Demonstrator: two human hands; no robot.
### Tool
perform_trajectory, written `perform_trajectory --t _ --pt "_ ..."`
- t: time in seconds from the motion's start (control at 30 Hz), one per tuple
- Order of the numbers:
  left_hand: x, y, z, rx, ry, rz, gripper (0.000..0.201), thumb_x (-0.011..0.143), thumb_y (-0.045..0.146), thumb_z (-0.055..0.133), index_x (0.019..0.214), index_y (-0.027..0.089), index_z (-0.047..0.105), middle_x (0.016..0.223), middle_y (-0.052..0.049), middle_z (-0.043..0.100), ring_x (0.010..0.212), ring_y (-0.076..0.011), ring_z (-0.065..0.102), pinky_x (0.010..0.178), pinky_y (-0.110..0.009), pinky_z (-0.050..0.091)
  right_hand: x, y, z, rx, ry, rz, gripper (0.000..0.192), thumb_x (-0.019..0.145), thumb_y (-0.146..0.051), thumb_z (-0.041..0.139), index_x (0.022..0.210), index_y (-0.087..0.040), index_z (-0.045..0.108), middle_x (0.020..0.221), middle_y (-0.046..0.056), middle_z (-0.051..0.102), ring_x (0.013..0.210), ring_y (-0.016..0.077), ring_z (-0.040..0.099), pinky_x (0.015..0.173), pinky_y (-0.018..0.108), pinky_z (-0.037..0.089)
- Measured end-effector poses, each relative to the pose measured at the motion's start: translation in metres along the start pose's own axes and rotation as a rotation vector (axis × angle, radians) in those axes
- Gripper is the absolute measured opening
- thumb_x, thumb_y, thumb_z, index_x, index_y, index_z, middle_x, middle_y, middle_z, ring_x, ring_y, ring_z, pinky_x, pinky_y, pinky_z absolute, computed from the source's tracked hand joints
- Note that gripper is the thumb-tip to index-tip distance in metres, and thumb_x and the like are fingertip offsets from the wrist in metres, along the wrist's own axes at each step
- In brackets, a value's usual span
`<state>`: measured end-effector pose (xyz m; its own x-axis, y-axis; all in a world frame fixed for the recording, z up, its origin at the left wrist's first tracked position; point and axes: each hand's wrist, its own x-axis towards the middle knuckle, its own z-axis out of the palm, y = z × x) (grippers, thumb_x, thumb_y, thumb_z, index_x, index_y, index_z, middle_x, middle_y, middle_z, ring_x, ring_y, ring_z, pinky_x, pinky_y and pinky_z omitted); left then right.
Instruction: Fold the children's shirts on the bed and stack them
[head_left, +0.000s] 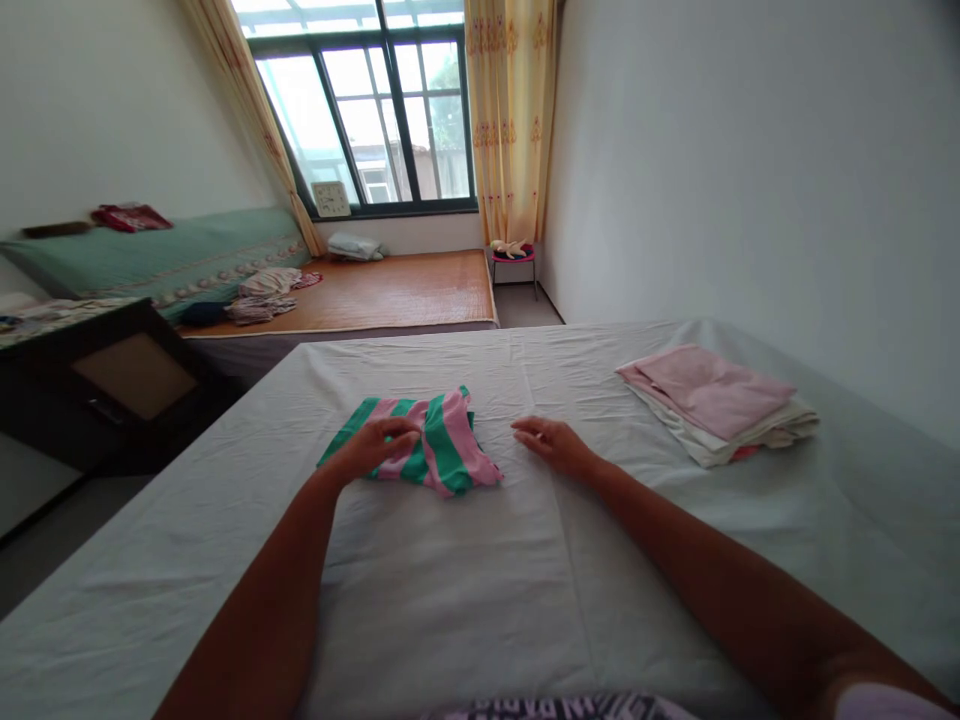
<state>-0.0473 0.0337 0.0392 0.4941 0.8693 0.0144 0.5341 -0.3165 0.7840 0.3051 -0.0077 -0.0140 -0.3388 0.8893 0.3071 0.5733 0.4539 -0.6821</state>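
Observation:
A pink-and-green striped garment (448, 440) lies folded into a small, uneven bundle on the white-sheeted bed (480, 580). Over its left part is my left hand (371, 445), thumb and fingers brought together on the cloth, which creases at the fingertips. My right hand (556, 447) is just right of the garment, apart from it and low over the sheet. Its fingers point left, slightly bent and apart, holding nothing. Farther right sits a stack of folded clothes, with a pink garment (712, 385) on top and cream cloth (701, 450) below.
A white wall (750, 180) runs along the right side. Beyond the bed's far edge stands a mat-covered bed (405, 285) with rumpled clothes (262, 295). A dark cabinet (127, 375) is at the left, and a small stool (514, 255) stands by the curtain (514, 120).

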Motion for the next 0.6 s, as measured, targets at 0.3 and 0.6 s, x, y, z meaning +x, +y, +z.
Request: perform_trajectory --t 0.3,0.6 --pt "-0.009 0.013 0.016 0.289 -0.272 0.187 0.065 0.068 0.039 0.073 0.130 0.028 0.056 0.131 -0.007 0.058 0.118 -0.0276 0.053 0.101 -0.036 0.041 0.003 -0.041 -0.002 0.167 0.114 -0.153 0.022 0.091 -0.035 0.053 0.100 -0.022 0.068 0.094 0.005 0.070 0.086 0.0176 0.062 0.075 0.030 0.050" --pt "-0.018 -0.010 -0.026 0.464 0.165 -0.091 0.016 0.068 0.027 0.063 0.081 0.024 0.071 0.084 -0.004 0.069 0.083 -0.0246 0.064 0.074 -0.033 0.049 0.003 0.001 -0.070 0.704 0.615 0.210 0.029 0.078 -0.040 0.067 0.101 -0.022 0.065 0.055 -0.008 0.050 0.046 0.0068 0.047 0.045 0.018 0.039"
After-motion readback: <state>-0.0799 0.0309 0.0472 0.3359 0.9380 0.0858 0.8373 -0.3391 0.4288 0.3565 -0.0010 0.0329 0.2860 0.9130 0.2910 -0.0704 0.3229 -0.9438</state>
